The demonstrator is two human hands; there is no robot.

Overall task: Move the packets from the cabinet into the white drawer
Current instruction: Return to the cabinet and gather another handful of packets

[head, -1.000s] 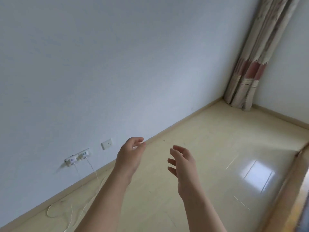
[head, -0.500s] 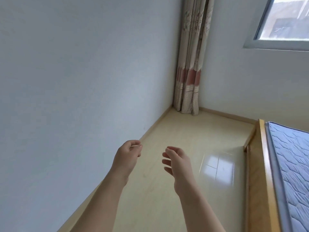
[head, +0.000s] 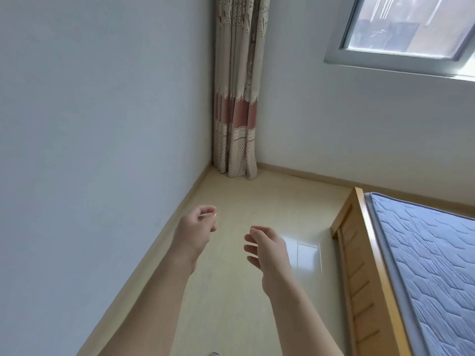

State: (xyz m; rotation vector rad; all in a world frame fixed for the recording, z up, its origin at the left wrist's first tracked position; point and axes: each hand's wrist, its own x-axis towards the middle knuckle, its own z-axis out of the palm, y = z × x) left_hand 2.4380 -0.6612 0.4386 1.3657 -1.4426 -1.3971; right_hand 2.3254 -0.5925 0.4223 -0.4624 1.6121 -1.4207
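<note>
No packets, cabinet or white drawer appear in the head view. My left hand [head: 196,228] is raised over the floor near the left wall, its fingers loosely curled and holding nothing. My right hand [head: 268,246] hangs a little to the right and lower, fingers relaxed and slightly bent, also empty. The two hands are apart and touch nothing.
A pale wall [head: 102,150] runs along the left. A patterned curtain [head: 236,98] hangs in the far corner under a window [head: 411,29]. A wooden bed frame [head: 359,265] with a blue quilted mattress [head: 431,265] stands at the right. Glossy beige floor [head: 244,196] lies between.
The view has swung to the right: the wall sockets and cables are gone, and the curtain corner, window and bed have come in. Both hands stay raised and empty.
</note>
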